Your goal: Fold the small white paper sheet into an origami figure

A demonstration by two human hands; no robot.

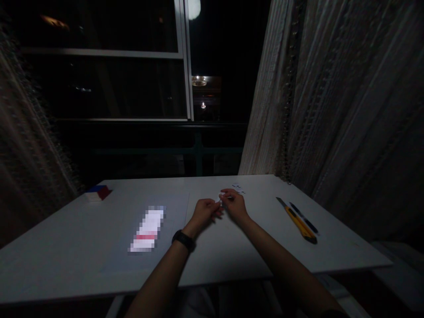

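Above the middle of the white table, my left hand [206, 211] and my right hand [234, 204] meet at the fingertips. Between them is a small white piece of paper [219, 198], pinched by the fingers of both; its exact shape is partly hidden. A black band circles my left wrist. Just beyond my right hand, several small white paper pieces [237, 187] with dark marks lie on the tabletop.
On the right of the table [251, 251] lie a yellow utility knife [298, 223] and a dark pen [304, 217]. A lit, blurred-out phone screen [147, 229] rests on a large pale sheet [179, 207] at left. A coloured cube [98, 193] sits at the far left. Curtains hang on both sides.
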